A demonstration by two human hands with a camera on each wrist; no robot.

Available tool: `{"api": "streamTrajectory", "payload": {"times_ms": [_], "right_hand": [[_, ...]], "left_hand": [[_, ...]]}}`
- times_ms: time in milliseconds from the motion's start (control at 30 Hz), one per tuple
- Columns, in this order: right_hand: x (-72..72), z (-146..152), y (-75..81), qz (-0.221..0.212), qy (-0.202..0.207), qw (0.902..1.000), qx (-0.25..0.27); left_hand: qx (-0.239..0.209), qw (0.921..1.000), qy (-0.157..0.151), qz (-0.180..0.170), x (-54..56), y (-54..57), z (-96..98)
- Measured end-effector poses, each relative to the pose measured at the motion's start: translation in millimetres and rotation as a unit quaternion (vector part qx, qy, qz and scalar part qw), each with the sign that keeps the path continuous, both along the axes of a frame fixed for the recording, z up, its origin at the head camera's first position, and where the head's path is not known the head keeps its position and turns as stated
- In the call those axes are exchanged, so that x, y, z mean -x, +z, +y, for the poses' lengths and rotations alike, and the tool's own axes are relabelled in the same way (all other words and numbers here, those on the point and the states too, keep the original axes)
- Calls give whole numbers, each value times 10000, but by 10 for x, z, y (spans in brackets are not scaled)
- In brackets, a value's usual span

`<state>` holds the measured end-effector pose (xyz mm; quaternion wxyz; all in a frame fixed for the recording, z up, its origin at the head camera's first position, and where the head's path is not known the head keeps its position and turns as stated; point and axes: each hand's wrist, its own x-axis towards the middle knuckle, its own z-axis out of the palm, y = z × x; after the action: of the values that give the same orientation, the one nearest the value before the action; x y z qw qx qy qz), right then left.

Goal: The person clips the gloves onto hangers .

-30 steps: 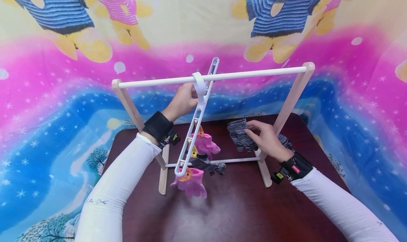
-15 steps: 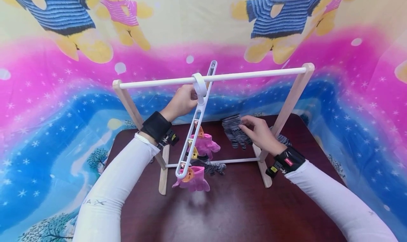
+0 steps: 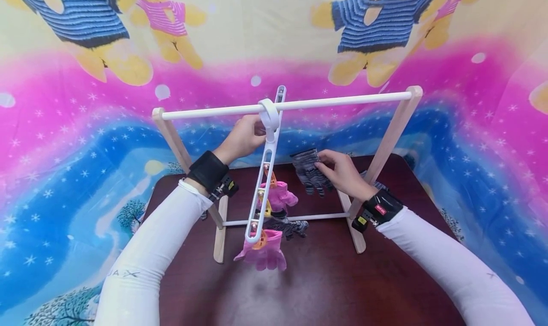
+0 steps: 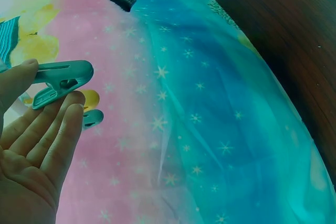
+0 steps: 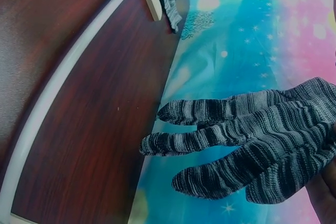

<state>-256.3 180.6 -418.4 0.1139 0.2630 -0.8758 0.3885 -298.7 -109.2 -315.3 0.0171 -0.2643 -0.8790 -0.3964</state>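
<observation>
Evidently, a clipping-up step is in hand: the right hand [image 3: 344, 174] pinches a gray striped glove [image 3: 309, 170] near its cuff, at four o'clock from the left hand [image 3: 240, 139], whose thumb and fingers pinch a green clip [image 4: 67, 73] by the white hanger [image 3: 269, 135]; whether they squeeze it open, I cannot tell. The next move seems to call for carrying the glove towards ten o'clock, cuff into clip

Held striped glove [image 3: 309, 172] nearer hanger [image 3: 270, 135]
</observation>
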Motion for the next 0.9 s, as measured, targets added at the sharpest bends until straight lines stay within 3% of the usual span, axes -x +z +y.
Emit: {"api": "streamTrajectory", "payload": {"times_ms": [567, 900], "right_hand": [[295, -184, 121, -7, 282, 9996, 41], [351, -228, 206, -173, 386, 9991, 54]], "left_hand": [[40, 9998, 21, 185, 10, -33, -26], [110, 9993, -44, 346, 2, -26, -7]]}}
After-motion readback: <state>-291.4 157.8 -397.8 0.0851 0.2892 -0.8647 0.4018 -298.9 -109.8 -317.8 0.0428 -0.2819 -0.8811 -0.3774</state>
